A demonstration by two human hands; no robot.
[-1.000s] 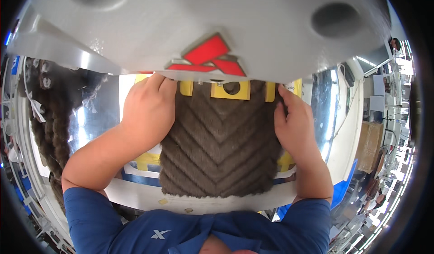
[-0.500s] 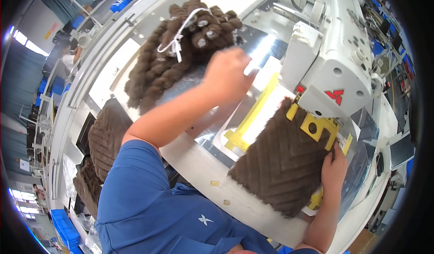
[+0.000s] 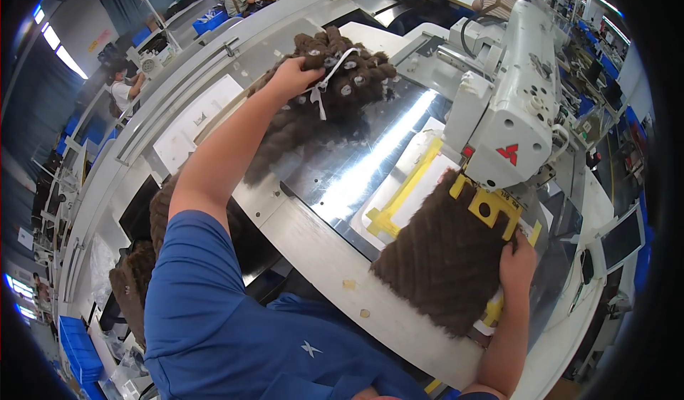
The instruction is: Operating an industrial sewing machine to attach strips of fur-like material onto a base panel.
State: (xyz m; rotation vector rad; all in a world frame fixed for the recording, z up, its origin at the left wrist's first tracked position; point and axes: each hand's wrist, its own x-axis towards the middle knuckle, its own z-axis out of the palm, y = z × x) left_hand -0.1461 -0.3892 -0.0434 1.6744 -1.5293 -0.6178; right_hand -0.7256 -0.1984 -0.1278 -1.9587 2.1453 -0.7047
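The left hand (image 3: 292, 78) had just gripped the bundle (image 3: 299, 129) near the bench's left edge (image 3: 313, 236), leaving the fur panel (image 3: 449, 254) to the right hand (image 3: 518, 261), grip unclear.

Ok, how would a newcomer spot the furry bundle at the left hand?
Start at the large white machine at upper right and go left across the shiny metal plate. At the plate's upper-left end, at the left hand, lies a furry bundle of thick brown rolls. Unlike the flat brown furry piece at the right hand, it is lumpy and tied with a white ribbon.
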